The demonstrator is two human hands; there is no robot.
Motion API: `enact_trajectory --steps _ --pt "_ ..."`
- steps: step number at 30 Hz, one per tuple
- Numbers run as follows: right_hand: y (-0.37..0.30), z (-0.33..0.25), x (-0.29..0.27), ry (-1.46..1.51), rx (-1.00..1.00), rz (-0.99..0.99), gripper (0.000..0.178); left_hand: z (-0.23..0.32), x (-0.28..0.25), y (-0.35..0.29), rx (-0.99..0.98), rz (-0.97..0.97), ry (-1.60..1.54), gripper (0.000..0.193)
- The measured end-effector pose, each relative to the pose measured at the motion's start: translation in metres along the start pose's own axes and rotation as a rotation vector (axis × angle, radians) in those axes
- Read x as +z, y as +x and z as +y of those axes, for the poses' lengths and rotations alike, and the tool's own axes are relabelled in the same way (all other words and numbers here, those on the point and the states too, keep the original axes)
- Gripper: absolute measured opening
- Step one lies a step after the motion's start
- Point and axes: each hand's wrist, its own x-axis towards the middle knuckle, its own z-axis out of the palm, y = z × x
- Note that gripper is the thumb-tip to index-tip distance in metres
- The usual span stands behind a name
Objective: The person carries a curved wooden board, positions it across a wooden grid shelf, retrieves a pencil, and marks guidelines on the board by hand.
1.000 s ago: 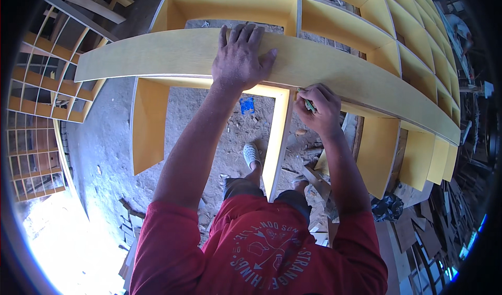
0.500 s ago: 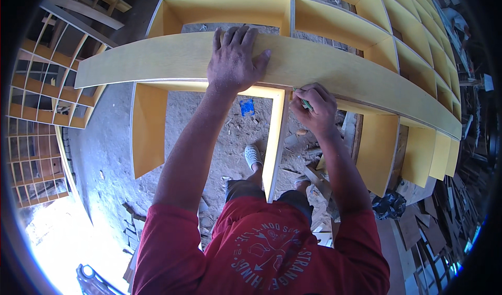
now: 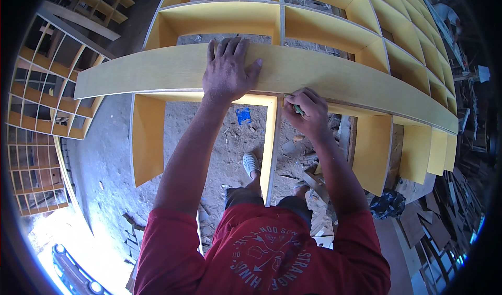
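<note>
A long, pale yellow plywood board (image 3: 334, 75) lies across the top of a yellow wooden grid frame (image 3: 225, 20). My left hand (image 3: 228, 71) rests flat on the board with its fingers spread, the fingertips around its far edge. Below the board's near edge, my right hand (image 3: 306, 111) is closed around a thin green pencil (image 3: 299, 110), mostly covered by my fingers. The pencil's tip end is beside the top of an upright divider (image 3: 271, 154), where the divider meets the board. Whether the tip touches wood cannot be made out.
More grid frames (image 3: 44, 104) stand at the left. Wood scraps (image 3: 434, 227) are piled at the right, near a black plastic bag (image 3: 387, 204). A blue scrap (image 3: 243, 115) lies on the dusty floor between the frame's panels. A car (image 3: 76, 271) shows in bright light at the lower left.
The whole view has shifted slightly, and more of the car shows. Both hands keep nearly the same places against the board, the right one still gripping the pencil.
</note>
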Motion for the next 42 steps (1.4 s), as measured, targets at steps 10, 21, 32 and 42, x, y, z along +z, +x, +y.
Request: enact_trajectory --steps 10,21,32,42 --pt "-0.009 -0.008 -0.006 0.192 0.198 0.117 0.022 0.0 -0.001 0.001 -0.014 -0.02 -0.005 0.063" --pt "-0.001 -0.007 0.009 0.009 0.019 -0.037 0.026 0.0 -0.001 0.001 -0.007 -0.013 -0.01 0.065" --pt "-0.001 -0.007 0.011 -0.013 0.004 -0.062 0.027 -0.001 0.001 -0.001 -0.019 -0.023 -0.008 0.066" --pt "-0.005 -0.009 0.015 -0.037 -0.044 0.011 0.03 -0.001 0.002 0.001 -0.026 -0.018 -0.02 0.068"
